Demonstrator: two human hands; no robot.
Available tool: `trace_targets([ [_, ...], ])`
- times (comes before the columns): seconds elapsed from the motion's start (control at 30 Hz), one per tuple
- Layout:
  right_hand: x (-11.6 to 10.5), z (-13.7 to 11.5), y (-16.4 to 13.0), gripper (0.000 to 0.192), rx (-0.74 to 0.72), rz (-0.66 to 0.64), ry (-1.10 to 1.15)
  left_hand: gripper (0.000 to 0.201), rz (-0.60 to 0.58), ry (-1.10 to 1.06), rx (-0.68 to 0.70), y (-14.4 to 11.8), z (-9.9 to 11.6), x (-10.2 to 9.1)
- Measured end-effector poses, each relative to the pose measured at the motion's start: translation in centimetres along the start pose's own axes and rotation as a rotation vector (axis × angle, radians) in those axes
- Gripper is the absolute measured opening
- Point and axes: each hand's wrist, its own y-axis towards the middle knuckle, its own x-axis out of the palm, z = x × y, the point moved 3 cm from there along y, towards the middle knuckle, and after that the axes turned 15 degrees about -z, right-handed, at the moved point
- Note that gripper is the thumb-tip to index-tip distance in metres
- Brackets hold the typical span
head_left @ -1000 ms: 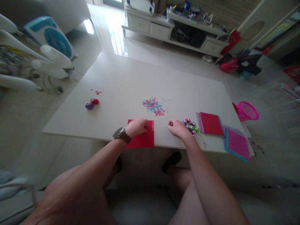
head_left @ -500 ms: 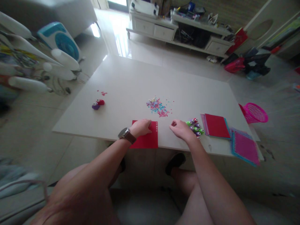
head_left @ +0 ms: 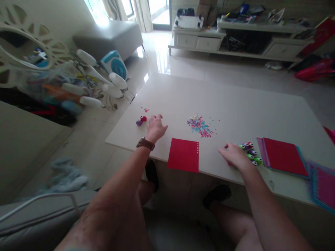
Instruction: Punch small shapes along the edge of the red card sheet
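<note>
The left hand point(head_left: 156, 127) lies left of centre on the white desk point(head_left: 235, 104), its grip loosely spread and holding nothing, just right of two small red and purple plastic punches point(head_left: 141, 120). The right hand point(head_left: 233, 156) rests lower right, fingers loosely curled on nothing I can make out, touching a cluster of small purple and green punches point(head_left: 251, 152). A red square paper sheet point(head_left: 184, 159) lies between the hands.
</note>
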Motion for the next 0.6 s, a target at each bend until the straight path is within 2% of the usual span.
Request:
trace_targets([
  [0.1,-0.2,-0.4,-0.1,0.034,-0.026,0.03,0.018,0.07,0.072,0.004,-0.179,0.6,-4.1,-1.0],
  [0.23,-0.8,-1.6,-0.7,0.027,-0.09,0.066,0.077,0.078,-0.076,0.027,-0.229,1.2,-7.3,-0.7],
  [0.37,-1.5,-2.4,-1.5,0.027,-0.1,0.072,0.12,0.075,-0.134,0.088,-0.227,1.4,-7.3,-0.7],
  [0.6,-1.6,-3.1,-2.3,0.02,-0.153,0.087,0.163,0.039,-0.286,0.117,-0.087,1.7,-4.7,0.8],
])
